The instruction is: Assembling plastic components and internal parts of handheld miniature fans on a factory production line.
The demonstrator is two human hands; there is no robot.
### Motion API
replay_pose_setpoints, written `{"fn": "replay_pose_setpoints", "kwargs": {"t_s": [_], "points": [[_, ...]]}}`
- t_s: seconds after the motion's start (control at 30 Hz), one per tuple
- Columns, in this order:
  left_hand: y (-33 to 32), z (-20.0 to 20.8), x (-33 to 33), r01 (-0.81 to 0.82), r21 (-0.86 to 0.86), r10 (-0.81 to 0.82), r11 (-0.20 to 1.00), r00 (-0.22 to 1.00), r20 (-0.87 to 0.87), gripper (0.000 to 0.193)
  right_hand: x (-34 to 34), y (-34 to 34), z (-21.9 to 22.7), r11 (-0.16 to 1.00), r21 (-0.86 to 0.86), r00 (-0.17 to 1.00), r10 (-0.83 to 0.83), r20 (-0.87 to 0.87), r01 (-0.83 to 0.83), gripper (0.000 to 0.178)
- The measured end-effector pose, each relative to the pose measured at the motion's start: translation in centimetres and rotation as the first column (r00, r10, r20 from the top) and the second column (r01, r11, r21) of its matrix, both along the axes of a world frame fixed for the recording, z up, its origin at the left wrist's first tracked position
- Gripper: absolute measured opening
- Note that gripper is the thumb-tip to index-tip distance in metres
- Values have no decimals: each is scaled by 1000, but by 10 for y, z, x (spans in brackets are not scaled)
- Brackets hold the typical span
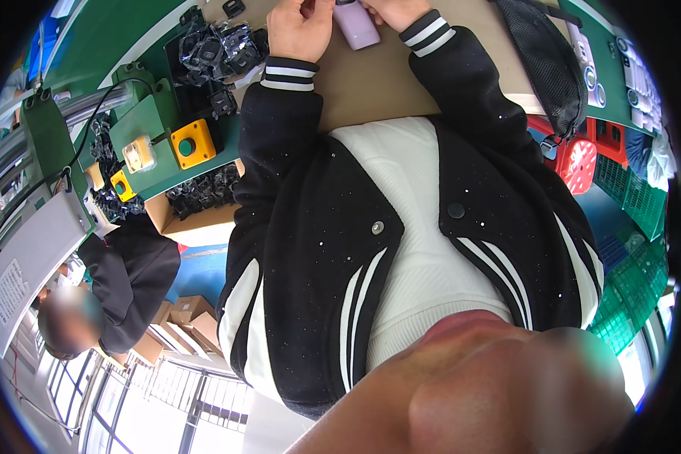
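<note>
At the top edge of the head view, a small pale purple device with rounded corners (358, 29) sits between my hands over the brown work surface. A dark part shows at its upper end, cut off by the frame. My left hand (300, 32), fingers curled, meets the device's upper left side. From the other side, the bent fingers of my right hand (399, 10) close on its upper right edge. Most fingertips lie outside the picture, so the exact grip is partly hidden.
Left of my left arm lies a pile of bagged black parts (223, 51). Nearby are a yellow box with a green button (194, 144) and a carton of black parts (197, 212). A black mesh bag (546, 60) and white devices (637, 83) lie right. Another person (140, 276) sits left.
</note>
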State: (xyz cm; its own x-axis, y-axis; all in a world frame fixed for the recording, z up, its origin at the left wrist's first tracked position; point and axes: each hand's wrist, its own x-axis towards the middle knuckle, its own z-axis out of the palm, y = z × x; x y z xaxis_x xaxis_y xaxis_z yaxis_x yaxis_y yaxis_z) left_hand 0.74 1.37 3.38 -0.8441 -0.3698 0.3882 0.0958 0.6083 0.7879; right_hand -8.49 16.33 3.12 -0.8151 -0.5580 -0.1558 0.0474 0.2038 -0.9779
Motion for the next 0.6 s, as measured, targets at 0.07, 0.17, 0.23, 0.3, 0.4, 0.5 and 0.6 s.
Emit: {"fn": "replay_pose_setpoints", "kwargs": {"t_s": [0.07, 0.17, 0.23, 0.3, 0.4, 0.5, 0.6], "points": [[-17, -9, 12, -89, -69, 88, 994, 996, -20, 20, 9, -24, -15, 998, -49, 944, 8, -330, -26, 11], [-10, -7, 9, -170, -123, 163, 978, 984, -66, 21, 14, -16, -1, 995, 44, 871, -54, -488, 86, 10], [-6, 0, 6, -207, -169, 198, 964, 978, -71, 21, 13, -13, 4, 991, 79, 839, -48, -543, 108, 10], [-1, 4, 7, -216, -343, 240, 914, 970, 28, 24, 13, -13, 6, 987, 107, 807, -36, -590, 122, 11], [4, 5, 8, -253, -435, 319, 864, 944, 84, 30, 12, -13, 4, 979, 167, 824, 1, -566, 114, 13], [4, -5, 5, -157, -470, 265, 869, 948, 174, 35, 2, -13, -4, 979, 148, 796, -22, -605, 139, 13], [5, -13, 3, -135, -398, 252, 908, 933, 259, 36, -7, -11, -8, 960, 278, 762, 174, -624, 9, 15]]}}
